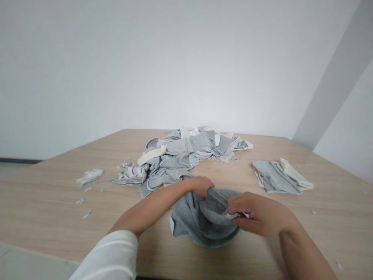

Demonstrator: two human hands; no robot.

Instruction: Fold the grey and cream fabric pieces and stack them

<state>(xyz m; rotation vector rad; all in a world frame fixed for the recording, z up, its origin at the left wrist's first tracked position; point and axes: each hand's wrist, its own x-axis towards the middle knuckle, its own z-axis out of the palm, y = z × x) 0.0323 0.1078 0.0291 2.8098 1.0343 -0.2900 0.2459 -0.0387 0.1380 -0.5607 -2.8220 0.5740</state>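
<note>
Grasped by both the left hand (202, 186) and the right hand (247, 213), one gray cloth (192, 221) hangs loosely at the near side of one table (163, 249), with one heap of cloths (180, 151) beyond.

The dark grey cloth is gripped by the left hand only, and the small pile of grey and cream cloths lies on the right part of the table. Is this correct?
Not fully. The head view shows the dark grey cloth gripped by both the left hand and the right hand. The small pile does lie on the right part of the table.
</note>
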